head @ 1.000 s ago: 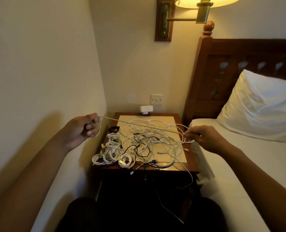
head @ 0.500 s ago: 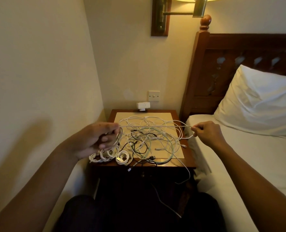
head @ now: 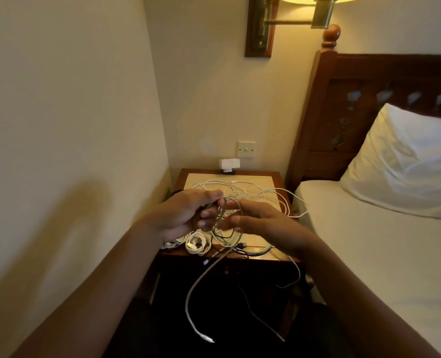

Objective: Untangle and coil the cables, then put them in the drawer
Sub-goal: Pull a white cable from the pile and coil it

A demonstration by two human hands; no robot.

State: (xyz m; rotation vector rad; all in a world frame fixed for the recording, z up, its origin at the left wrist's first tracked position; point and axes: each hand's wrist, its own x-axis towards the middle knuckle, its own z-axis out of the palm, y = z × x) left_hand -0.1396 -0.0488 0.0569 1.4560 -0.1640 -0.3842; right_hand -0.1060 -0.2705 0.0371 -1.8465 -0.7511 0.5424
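White plug (head: 209,339) marks the free end of the cable (head: 196,282). It hangs nearest me, at 6 o'clock below my hands, touching nothing.

Drawer (head: 228,271): under the front edge of the nightstand (head: 255,256), in shadow. I judge it closed, but cannot tell for certain.

Change: one second ago this cable ran taut between my hands, which were well apart at 9 and 3 o'clock. The hands have since closed to the centre. The span has gone slack and folded into a fresh loop, and the rest drops as a tail.

Left hand (head: 183,215): fingers curled round the gathered loops, gripping them.

Right hand (head: 263,226): just beside the left, at its 3 o'clock. The fingers are nearly straight and close together, lying against the newest loop. No pinch is visible.

Meaning: one more turn is laid on. Since the tail swings clear, I judge this cable free of the rest, with a few more turns needed to finish it.

Coils (head: 196,244): finished bundles lie at the 7 o'clock corner of the top, partly hidden by my left hand.

Tangle (head: 242,191): loose white and dark strands cover the top at 12 o'clock beyond my hands, with one strand over the 3 o'clock edge. Most of the sorting remains.
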